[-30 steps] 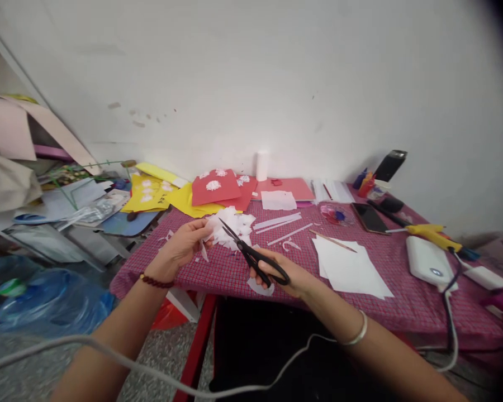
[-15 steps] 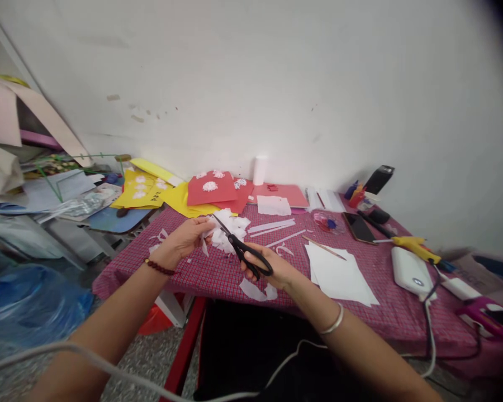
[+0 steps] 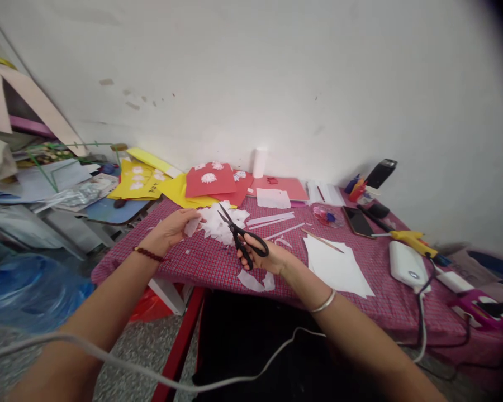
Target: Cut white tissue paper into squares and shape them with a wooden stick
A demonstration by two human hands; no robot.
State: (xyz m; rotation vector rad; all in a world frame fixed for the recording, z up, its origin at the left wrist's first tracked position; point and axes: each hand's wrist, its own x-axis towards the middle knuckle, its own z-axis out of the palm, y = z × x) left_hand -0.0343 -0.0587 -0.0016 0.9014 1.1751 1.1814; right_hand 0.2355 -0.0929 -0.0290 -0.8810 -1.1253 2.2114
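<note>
My right hand (image 3: 257, 254) has its fingers through the handles of black scissors (image 3: 233, 228), whose blades stand slightly apart and point up and left. Between the thumb and fingers of my left hand (image 3: 176, 226) is a small piece of white paper (image 3: 191, 225). A heap of white paper cutouts (image 3: 218, 226) lies on the checked tablecloth, just right of my left hand and partly behind the scissor blades. Curved white scraps (image 3: 255, 281) lie below my right hand, close to the table's front edge.
Red sheets (image 3: 212, 181) and a yellow sheet (image 3: 137, 181) bear white flowers at the back. Paper strips (image 3: 272, 219), white sheets (image 3: 335, 265), a pencil (image 3: 322, 241), a phone (image 3: 358, 222), a yellow glue gun (image 3: 408, 241) and a white box (image 3: 408, 265) lie rightward. A white cable (image 3: 121, 365) crosses in front.
My left hand has moved left, away from the scissors, with the paper piece. The scissors have opened and their blades now point more upward. The view has shifted slightly.
</note>
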